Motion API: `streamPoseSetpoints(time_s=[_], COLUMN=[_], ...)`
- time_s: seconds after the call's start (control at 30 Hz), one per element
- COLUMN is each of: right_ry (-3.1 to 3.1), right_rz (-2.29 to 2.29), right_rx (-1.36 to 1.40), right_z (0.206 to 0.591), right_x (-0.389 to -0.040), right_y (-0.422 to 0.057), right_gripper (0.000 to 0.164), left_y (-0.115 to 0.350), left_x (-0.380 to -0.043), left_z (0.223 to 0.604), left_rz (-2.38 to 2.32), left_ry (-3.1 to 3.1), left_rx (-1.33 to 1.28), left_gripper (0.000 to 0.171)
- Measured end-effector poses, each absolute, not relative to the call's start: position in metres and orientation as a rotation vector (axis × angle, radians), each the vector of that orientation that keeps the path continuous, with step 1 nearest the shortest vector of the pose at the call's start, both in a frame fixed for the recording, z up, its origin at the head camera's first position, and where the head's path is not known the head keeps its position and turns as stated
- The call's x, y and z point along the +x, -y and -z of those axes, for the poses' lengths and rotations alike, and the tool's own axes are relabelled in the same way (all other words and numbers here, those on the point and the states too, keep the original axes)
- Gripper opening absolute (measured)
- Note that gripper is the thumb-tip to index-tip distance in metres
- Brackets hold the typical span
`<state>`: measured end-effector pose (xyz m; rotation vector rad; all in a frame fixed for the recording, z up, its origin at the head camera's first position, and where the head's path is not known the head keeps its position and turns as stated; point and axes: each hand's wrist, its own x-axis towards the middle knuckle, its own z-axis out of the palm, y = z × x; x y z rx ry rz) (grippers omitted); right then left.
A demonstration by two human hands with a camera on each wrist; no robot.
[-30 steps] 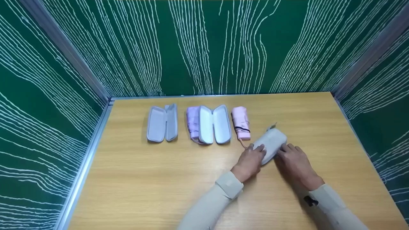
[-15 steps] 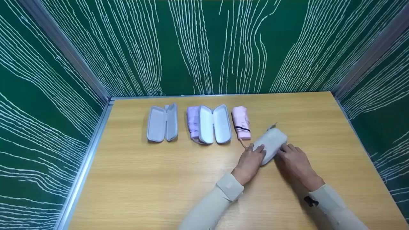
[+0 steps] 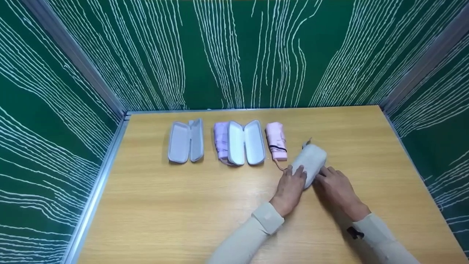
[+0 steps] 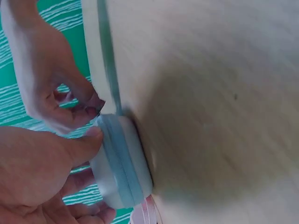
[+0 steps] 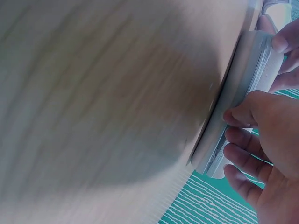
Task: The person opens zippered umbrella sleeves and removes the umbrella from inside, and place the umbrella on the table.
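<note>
A light grey zippered hard case (image 3: 310,158) lies slanted on the wooden table, a small tab at its far end. My left hand (image 3: 289,189) grips the near left end; the left wrist view shows its thumb on the end near the zipper band (image 4: 122,161) and its fingers round the top. My right hand (image 3: 338,189) is at the case's right side, thumb and forefinger pinching at the zipper seam (image 5: 261,58); the zipper pull is mostly hidden by the fingertips. Just left of the case lies a folded pink umbrella (image 3: 275,137), its cord reaching toward my left fingers.
Farther left, an open pale-lined case (image 3: 236,146) partly overlaps a folded purple umbrella (image 3: 221,137). An open grey case (image 3: 180,143) stands at the far left of the row. Green walls with white lines (image 3: 216,55) enclose the table (image 3: 165,212) at the back and sides.
The grey case has turned slightly, its far end swinging left. My left hand has shifted a little right and nearer, and my right hand slightly left along the case's side.
</note>
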<state>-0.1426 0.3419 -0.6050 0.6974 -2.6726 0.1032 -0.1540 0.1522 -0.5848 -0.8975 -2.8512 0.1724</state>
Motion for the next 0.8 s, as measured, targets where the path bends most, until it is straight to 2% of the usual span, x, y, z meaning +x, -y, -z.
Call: streamPoseSetpoints(time_s=[0.13, 0.4, 0.8], right_ry=[2.71, 2.652, 2.689], right_rz=[-0.096, -0.1, -0.147], right_rx=[0.686, 0.721, 0.718], right_z=[0.6042, 0.6068, 0.6064], right_x=[-0.1413, -0.1381, -0.133], right_y=[-0.3406, -0.3379, -0.3326], right_gripper=[0.037, 0.028, 0.03], left_y=[-0.155, -0.1592, -0.1631], left_x=[-0.1525, -0.1518, -0.1497], left_z=[0.5867, 0.5891, 0.5898], left_rz=[-0.177, -0.241, -0.208], left_ry=[2.854, 2.814, 2.793], left_rx=[-0.883, -0.835, -0.802], left_gripper=[0.042, 0.039, 0.038])
